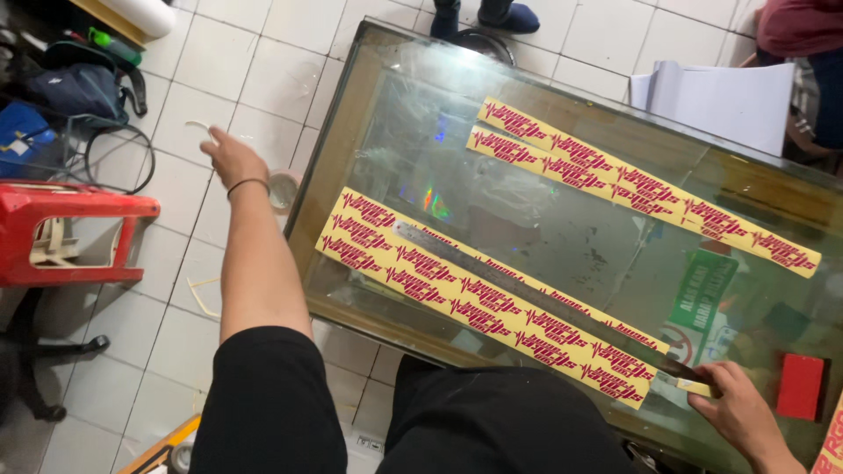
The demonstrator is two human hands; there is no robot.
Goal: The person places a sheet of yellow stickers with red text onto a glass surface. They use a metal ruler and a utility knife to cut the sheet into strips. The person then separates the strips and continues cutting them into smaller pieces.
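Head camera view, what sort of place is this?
Probably a small sticker or print shop: long yellow sticker strips lie on a glass counter under a metal ruler, a stack of white sheets sits at the far edge, and the floor is white tile.

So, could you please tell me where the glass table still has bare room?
The glass table is bare between the two sticker strips and at its far left corner. The near right corner is crowded: right hand, ruler, red block.
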